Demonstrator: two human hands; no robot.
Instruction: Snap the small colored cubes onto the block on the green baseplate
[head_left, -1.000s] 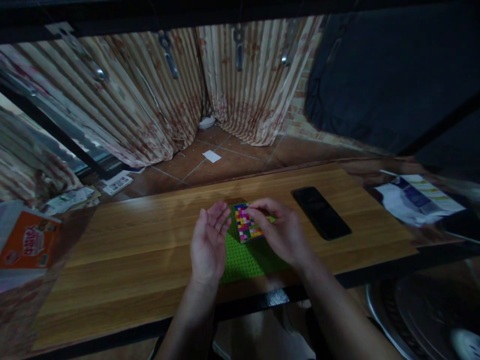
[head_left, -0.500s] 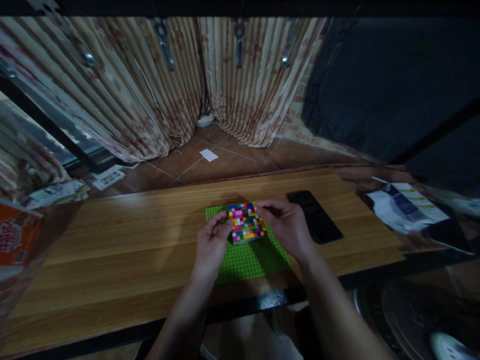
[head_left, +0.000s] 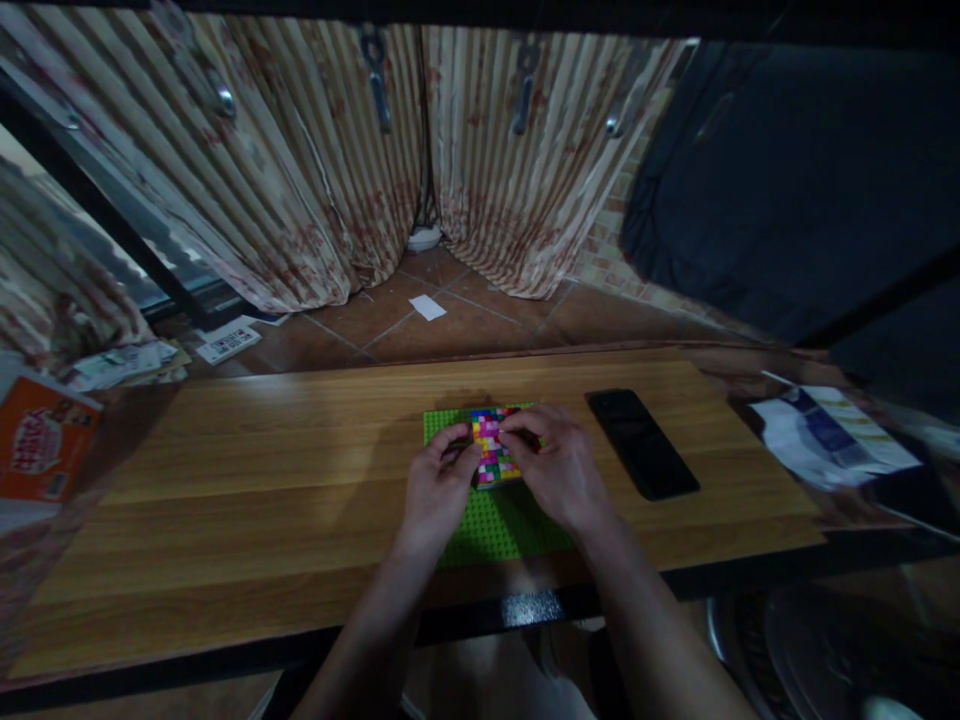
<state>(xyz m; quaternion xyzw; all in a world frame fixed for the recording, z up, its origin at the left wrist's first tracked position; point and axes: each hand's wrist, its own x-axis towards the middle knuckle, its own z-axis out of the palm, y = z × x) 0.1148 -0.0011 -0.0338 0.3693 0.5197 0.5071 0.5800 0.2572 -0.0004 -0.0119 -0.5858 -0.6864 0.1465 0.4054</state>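
Observation:
A small square panel of multicoloured toy bricks (head_left: 491,455) sits over the far part of a green studded baseplate (head_left: 495,525). My left hand (head_left: 441,485) grips the panel's left edge between thumb and bent fingers. Above the panel's right half is my right hand (head_left: 559,460), its thumb and index finger pinched together at the bricks. Whatever lies between those fingertips is too small to make out. Part of the panel's right side is hidden behind this hand.
A black smartphone (head_left: 643,443) lies on the wooden table (head_left: 262,500), right of the baseplate. Beyond the table's right end is a white and purple plastic packet (head_left: 832,435). An orange printed box (head_left: 45,440) stands off the left end. Striped curtains (head_left: 300,180) hang behind.
My right hand has shifted from the panel's upper right corner inward over its bricks, covering more of them. My left hand keeps its grip. The whole view has swung slightly.

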